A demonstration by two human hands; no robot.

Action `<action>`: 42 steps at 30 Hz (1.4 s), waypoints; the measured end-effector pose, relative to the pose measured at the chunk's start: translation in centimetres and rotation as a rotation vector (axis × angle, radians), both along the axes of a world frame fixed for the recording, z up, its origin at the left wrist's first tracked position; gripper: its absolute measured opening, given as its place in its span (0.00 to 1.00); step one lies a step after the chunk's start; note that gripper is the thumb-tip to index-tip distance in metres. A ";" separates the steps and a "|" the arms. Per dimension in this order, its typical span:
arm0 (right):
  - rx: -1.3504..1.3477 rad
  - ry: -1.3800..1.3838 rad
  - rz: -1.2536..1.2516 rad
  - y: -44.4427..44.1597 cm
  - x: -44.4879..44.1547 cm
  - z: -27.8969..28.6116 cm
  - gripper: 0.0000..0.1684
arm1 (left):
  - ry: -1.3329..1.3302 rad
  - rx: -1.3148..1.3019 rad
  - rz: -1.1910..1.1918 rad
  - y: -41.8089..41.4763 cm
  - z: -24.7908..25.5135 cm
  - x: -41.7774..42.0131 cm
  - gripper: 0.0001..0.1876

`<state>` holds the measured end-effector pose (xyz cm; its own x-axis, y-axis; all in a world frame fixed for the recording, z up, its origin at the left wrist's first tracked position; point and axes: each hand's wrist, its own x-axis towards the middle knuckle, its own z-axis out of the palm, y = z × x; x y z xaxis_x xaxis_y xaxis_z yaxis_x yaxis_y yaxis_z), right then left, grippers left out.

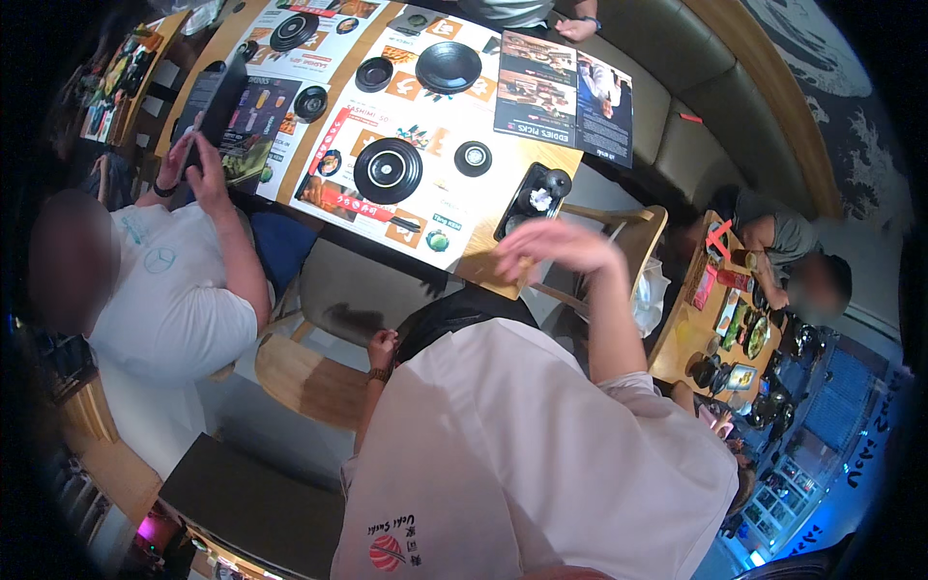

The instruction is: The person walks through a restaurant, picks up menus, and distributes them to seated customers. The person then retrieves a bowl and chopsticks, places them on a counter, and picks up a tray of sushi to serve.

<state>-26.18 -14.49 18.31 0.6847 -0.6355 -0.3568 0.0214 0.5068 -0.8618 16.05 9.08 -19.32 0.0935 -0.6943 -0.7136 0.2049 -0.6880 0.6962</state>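
My right hand (pixel 554 246), blurred, is held over the near right corner of the wooden table (pixel 484 268) with its fingers extended and nothing visible in it. Close beyond it sits a black condiment tray (pixel 507 212) holding a dark round pot (pixel 557 183) and a crumpled white item (pixel 540 199). My left hand (pixel 383 349) hangs low beside the grey chair seat (pixel 344 283), its fingers loosely curled; whether it holds anything is hidden. On printed paper placemats (pixel 442 196) lie a black ridged plate (pixel 388 171), a small black dish (pixel 473 158) and chopsticks in a red sleeve (pixel 359 204).
A seated person (pixel 174 290) at the left holds a dark menu (pixel 217 101). Another person's hand (pixel 576 29) shows across the table, near an opened menu (pixel 536 94). A wooden chair (pixel 645 239) stands right of the table corner. Diners sit at a second table (pixel 674 341).
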 end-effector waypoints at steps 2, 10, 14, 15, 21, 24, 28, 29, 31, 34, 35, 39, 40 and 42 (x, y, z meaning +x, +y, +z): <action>-0.074 -0.161 -0.451 -1.1 -8.5 -0.3 0.32 | -0.158 0.071 -0.151 -0.8 3.8 -0.5 0.07; 0.520 0.013 -1.733 -7.8 -26.7 -25.6 0.39 | -0.422 0.176 -0.364 -1.3 7.7 -0.9 0.11; 0.163 -0.205 -1.848 -10.3 -25.8 -27.5 0.24 | -0.359 0.230 -0.359 -0.5 8.2 -1.0 0.12; 0.098 -0.143 -1.905 -10.3 -26.6 -27.6 0.21 | -0.374 0.228 -0.371 -1.4 9.0 -2.2 0.13; -0.710 0.603 -1.638 -11.3 -20.4 -19.3 0.08 | -0.413 0.193 -0.339 -2.7 9.8 -4.8 0.15; -0.986 0.884 -1.272 -11.5 -15.3 -16.6 0.23 | -0.403 0.178 -0.402 -1.9 7.3 -4.1 0.16; -1.108 1.092 -0.868 -12.6 -11.9 -15.8 0.24 | -0.508 0.152 -0.480 -4.0 9.6 -5.9 0.16; -1.118 1.116 -0.789 -13.1 -11.6 -15.7 0.23 | -0.505 0.130 -0.444 -3.9 9.4 -5.9 0.16; -1.224 1.194 -0.596 -14.1 -11.4 -15.6 0.22 | -0.469 0.135 -0.386 -3.3 8.6 -5.4 0.15; -1.210 1.286 -0.416 -14.5 -11.4 -16.0 0.23 | -0.458 0.105 -0.322 -1.3 5.3 -3.6 0.15; -1.180 1.308 -0.374 -14.5 -11.3 -16.3 0.23 | -0.462 0.089 -0.300 -0.8 4.5 -3.0 0.15; -1.215 1.229 -0.535 -14.8 -10.3 -16.2 0.25 | -0.491 0.172 -0.449 -1.0 9.3 -5.1 0.15; -1.188 1.169 -0.660 -14.6 -10.9 -16.9 0.27 | -0.488 0.162 -0.447 -0.2 8.1 -4.3 0.15; -1.007 1.007 -0.894 -13.8 -9.7 -14.7 0.27 | -0.426 0.339 -0.287 0.8 8.2 -4.5 0.15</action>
